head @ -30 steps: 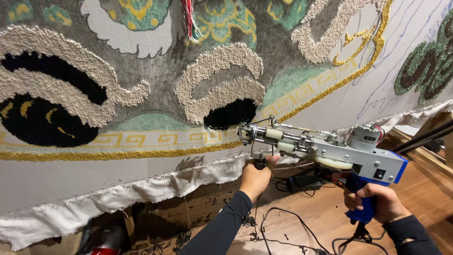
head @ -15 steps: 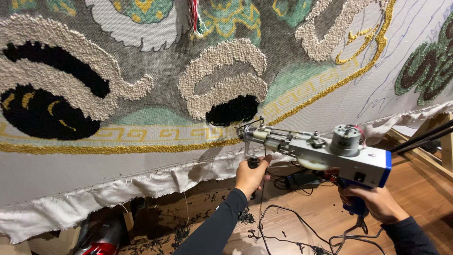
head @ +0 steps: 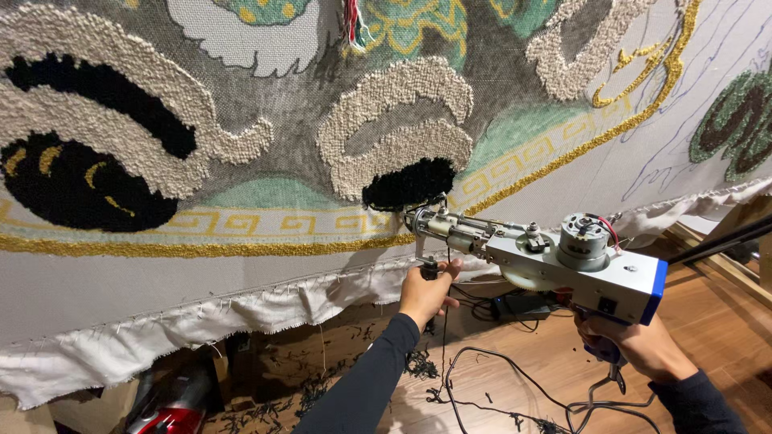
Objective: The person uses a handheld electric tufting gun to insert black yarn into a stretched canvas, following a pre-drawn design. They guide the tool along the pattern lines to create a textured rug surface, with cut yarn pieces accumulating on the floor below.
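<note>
Lowered slightly since before, the tufting gun (head: 555,261) meets the black patch (head: 408,183), left hand (head: 426,291) gripping its front handle, right hand (head: 639,347) clenching the rear grip.

Both arms wear snug black long sleeves ending at the wrists; the left hand (head: 425,291) and right hand (head: 639,347) are bare.

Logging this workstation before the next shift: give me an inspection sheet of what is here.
Surface: backing cloth stretched upright, partly tufted in cream, black, green and gold.
Job's things: tufting gun, tip against the cloth beside the black patch.
Clutter: dark yarn scraps on the wooden floor.
Grippers: left hand shut on the front handle; right hand shut on the rear grip.
Cables: black cord trailing on the floor.
Surroundings: red object, lower left.
</note>
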